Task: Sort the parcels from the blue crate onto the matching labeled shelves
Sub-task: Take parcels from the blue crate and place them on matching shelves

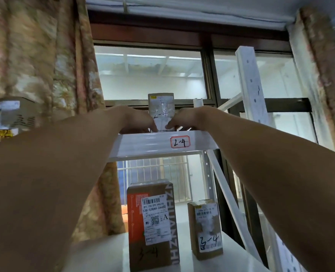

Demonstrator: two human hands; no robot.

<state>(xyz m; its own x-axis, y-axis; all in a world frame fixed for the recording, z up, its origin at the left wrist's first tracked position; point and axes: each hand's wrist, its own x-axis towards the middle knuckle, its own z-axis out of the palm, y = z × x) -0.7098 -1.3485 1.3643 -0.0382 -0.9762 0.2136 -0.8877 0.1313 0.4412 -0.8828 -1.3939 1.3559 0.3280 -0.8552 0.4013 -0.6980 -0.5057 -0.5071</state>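
At the centre of the frame a parcel (161,107) stands upright on the top shelf (143,143), above the label (180,142) on its front edge. My left hand (137,118) holds its left side and my right hand (186,118) its right. Lower in the frame, on the lower shelf (107,250), a large box (153,222) stands left of a small box (205,230), apart.

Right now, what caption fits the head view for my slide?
Left hand and right hand hold an upright parcel on shelf 2-4.

Small brown parcel (161,107) upright on shelf (143,142) labeled 2-4.
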